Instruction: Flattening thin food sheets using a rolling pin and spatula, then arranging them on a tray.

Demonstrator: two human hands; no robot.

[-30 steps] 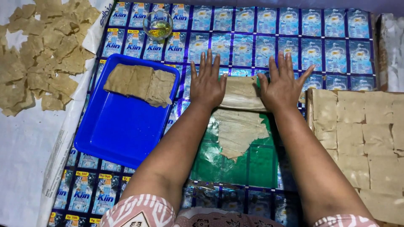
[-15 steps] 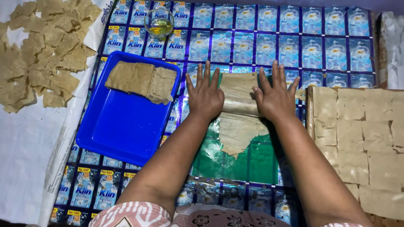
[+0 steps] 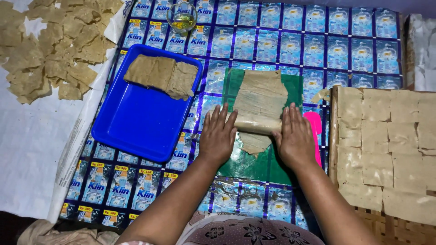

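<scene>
A thin tan dough sheet (image 3: 260, 97) lies on a green plastic sheet (image 3: 245, 165) in the middle of the mat. Its near part is wrapped over a roll (image 3: 254, 124) lying crosswise. My left hand (image 3: 219, 136) rests flat on the roll's left end, fingers stretched out. My right hand (image 3: 295, 138) lies flat on the right end in the same way. A ragged flap of dough (image 3: 254, 144) pokes out below the roll between my wrists.
A blue tray (image 3: 136, 131) to the left holds folded dough pieces (image 3: 161, 75). A small glass of yellow liquid (image 3: 181, 17) stands at the back. Cut dough squares (image 3: 386, 136) cover a woven tray on the right. Loose pieces (image 3: 54, 45) lie on white sheeting. A pink tool (image 3: 314, 131) lies beside my right hand.
Both hands have slid toward me with the roll, from the far end of the dough to its near part. More flattened dough now shows beyond my fingers.
</scene>
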